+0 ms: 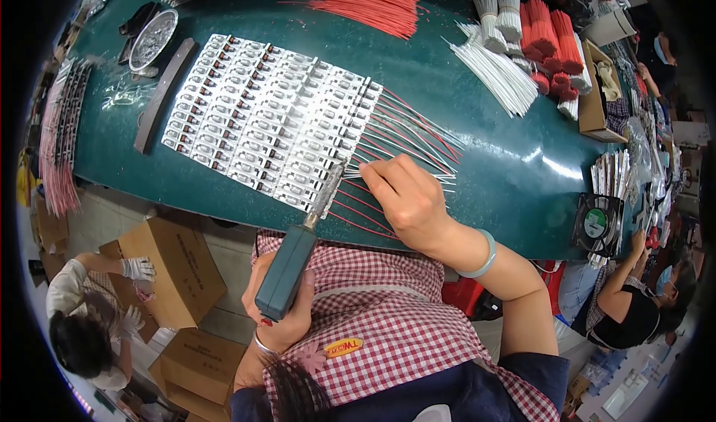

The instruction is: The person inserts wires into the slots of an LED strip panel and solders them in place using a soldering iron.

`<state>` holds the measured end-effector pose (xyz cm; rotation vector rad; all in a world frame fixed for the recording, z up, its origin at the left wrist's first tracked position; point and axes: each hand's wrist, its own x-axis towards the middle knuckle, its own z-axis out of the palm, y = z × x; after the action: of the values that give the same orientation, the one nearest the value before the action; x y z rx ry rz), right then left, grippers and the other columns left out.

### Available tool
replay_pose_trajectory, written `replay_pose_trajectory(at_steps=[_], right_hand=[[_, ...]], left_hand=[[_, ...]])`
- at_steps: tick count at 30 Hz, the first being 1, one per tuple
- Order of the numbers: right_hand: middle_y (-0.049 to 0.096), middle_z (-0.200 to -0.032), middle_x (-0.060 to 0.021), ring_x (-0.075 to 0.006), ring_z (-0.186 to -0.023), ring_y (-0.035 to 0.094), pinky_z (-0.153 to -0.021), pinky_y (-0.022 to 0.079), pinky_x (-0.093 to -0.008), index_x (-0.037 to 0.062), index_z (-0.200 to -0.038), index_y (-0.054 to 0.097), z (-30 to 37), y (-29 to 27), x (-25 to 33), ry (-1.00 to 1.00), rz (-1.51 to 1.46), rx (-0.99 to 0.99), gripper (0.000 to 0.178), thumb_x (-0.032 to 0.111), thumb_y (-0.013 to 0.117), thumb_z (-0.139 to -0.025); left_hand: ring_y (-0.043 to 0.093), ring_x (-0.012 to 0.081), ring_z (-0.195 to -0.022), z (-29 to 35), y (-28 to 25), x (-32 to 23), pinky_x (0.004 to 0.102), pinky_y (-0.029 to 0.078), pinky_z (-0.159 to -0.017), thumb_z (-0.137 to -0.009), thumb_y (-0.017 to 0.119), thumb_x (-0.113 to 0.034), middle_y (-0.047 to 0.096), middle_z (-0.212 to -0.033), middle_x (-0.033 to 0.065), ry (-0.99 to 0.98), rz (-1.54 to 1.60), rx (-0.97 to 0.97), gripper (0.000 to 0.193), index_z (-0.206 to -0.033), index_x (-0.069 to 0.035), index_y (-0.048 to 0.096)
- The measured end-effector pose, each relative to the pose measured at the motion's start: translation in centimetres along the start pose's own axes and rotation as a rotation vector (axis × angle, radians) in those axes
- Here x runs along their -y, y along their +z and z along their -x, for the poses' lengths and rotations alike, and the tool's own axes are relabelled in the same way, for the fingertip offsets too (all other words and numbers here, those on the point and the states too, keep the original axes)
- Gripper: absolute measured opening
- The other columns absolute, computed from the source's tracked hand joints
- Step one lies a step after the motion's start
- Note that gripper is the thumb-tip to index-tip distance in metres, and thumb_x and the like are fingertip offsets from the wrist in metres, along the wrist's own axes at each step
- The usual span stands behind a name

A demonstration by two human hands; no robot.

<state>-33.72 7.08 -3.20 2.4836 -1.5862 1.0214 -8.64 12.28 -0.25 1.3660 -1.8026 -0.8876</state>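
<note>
Our left hand (297, 314) grips the boxy dark-green soldering tool (286, 273), our right hand (410, 202) pinches thin white wires (352, 174), and one slip could scorch them!

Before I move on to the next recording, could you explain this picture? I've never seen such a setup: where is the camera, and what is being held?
There is no robot here, only a person's two bare hands. The picture comes from a wide fisheye camera on that person's head, looking down, so straight edges bend near its rim.

The left hand grips a green-handled tool, probably a soldering iron, its metal tip at a panel of white parts set in rows. The right hand seems to pinch a wire among the red and white wires at the panel's edge.

On the green table also lie loose red wires, loose white wires and a long bar. Other people are nearby, left and right.
</note>
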Motion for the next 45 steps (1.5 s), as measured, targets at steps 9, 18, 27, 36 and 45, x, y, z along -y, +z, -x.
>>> replay_pose_trajectory(at_steps=[9,18,27,36,45], right_hand=[[0.067,-0.092,-0.0097,-0.0228,-0.076,0.063,-0.060,0.052,-0.0318,-0.0049,-0.104,0.067,-0.1,0.1,0.0,0.003,0.027,0.019,0.033,0.002,0.066,-0.073],[0.067,-0.092,-0.0096,-0.0228,-0.077,0.062,-0.059,0.052,-0.0318,-0.0045,-0.104,0.067,-0.1,0.1,0.1,0.002,0.036,0.016,0.032,0.002,0.066,-0.073],[0.067,-0.093,-0.0109,-0.0239,-0.077,0.063,-0.061,0.053,-0.0326,-0.0052,-0.103,0.067,0.0,0.2,0.2,-0.008,0.022,-0.027,0.032,0.000,0.067,-0.072],[0.069,-0.099,-0.0135,-0.0243,-0.078,0.065,-0.061,0.054,-0.0327,-0.0069,-0.107,0.068,0.4,0.0,0.8,-0.022,-0.005,0.005,0.037,0.002,0.067,-0.071],[0.069,-0.097,-0.0127,-0.0236,-0.077,0.064,-0.059,0.053,-0.0320,-0.0071,-0.106,0.068,0.4,0.1,0.9,-0.027,0.002,0.028,0.036,0.002,0.067,-0.071]], left_hand=[[0.070,0.0291,-0.080,-0.6,0.1,-0.5,0.0335,0.055,-0.070,-0.078,0.076,0.002,0.067,-0.097,0.0162,0.000,-0.006,0.031,0.022,-0.098,0.005,0.069],[0.068,0.0308,-0.079,0.5,-0.1,0.3,0.0342,0.054,-0.068,-0.077,0.074,0.003,0.066,-0.094,0.0162,-0.025,0.029,0.009,0.022,-0.098,0.005,0.068],[0.069,0.0337,-0.088,0.6,-0.4,0.2,0.0363,0.055,-0.077,-0.078,0.074,0.002,0.068,-0.101,0.0197,0.041,0.048,-0.044,0.026,-0.103,0.006,0.069],[0.070,0.0327,-0.087,1.3,-0.9,0.4,0.0359,0.055,-0.077,-0.078,0.074,0.003,0.068,-0.102,0.0200,-0.025,-0.002,0.008,0.026,-0.104,0.006,0.069],[0.070,0.0304,-0.084,0.9,-0.5,0.2,0.0343,0.055,-0.073,-0.078,0.074,0.003,0.068,-0.099,0.0180,0.045,0.020,-0.023,0.024,-0.101,0.006,0.069]])
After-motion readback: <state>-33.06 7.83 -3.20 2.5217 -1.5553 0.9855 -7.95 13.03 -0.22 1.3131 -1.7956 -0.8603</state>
